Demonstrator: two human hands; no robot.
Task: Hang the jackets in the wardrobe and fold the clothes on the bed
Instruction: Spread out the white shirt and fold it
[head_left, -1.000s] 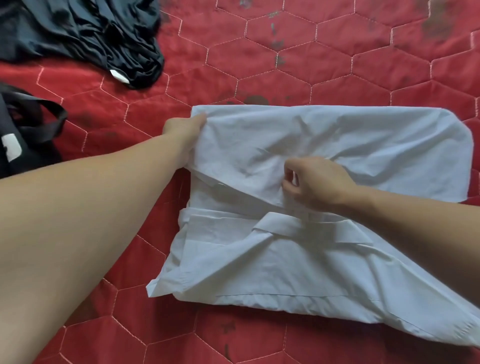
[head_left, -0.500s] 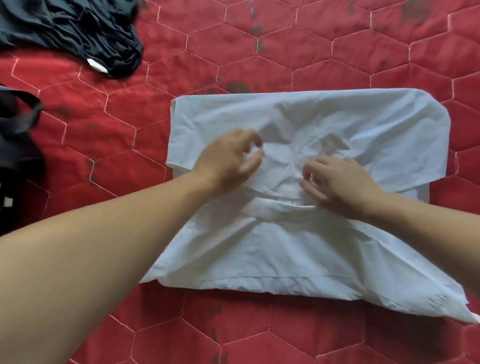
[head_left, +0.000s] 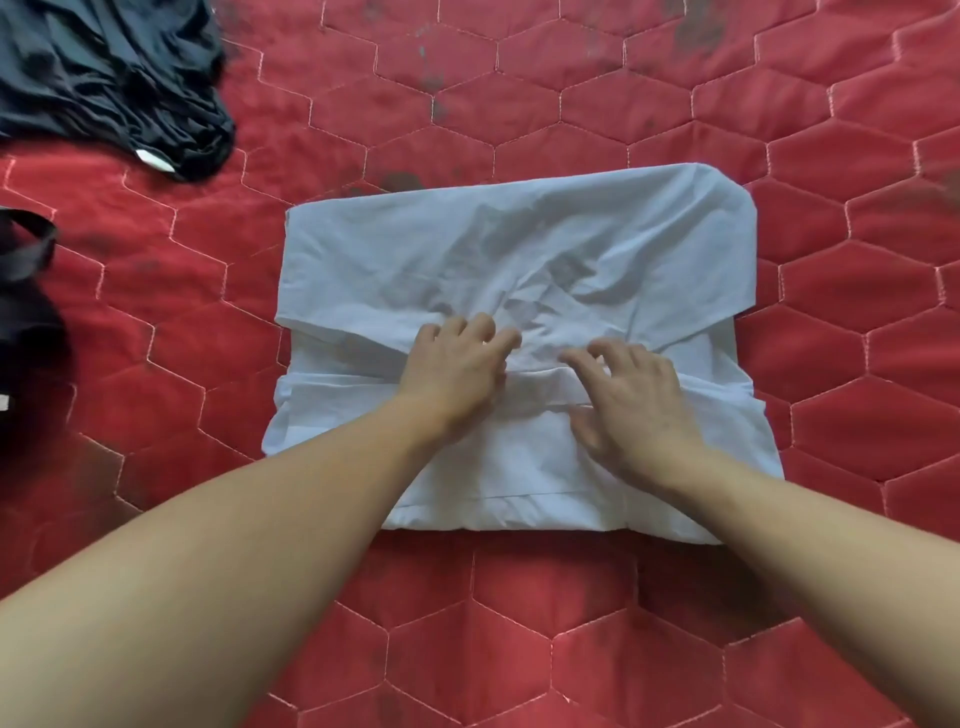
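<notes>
Already well into its fold, the white shirt (head_left: 519, 291) lies flat near the middle of the red quilted bedspread (head_left: 571, 93), its far half doubled toward the person so that the folded edge runs across under both hands, with the lower layers and a hem line showing nearer the body. What is done, judging by how it lies, is the rough squaring of this one garment; what is left looks like at least one more fold or a smoothing of the wrinkles bunched at its centre, and then the rest of the clothes. A crumpled dark garment (head_left: 109, 78) sits unfolded at the far left corner, well apart from the shirt, and another black item with a strap (head_left: 26, 322) lies at the left edge; no wardrobe or jacket on a hanger is in view, so that part of the task cannot be judged. The left hand (head_left: 457, 374) rests on the shirt at the folded edge, fingers spread and slightly bent, gripping nothing. The right hand (head_left: 634, 400) lies just beside it, likewise on the cloth, fingers loosely splayed and pressing down rather than pinching.
</notes>
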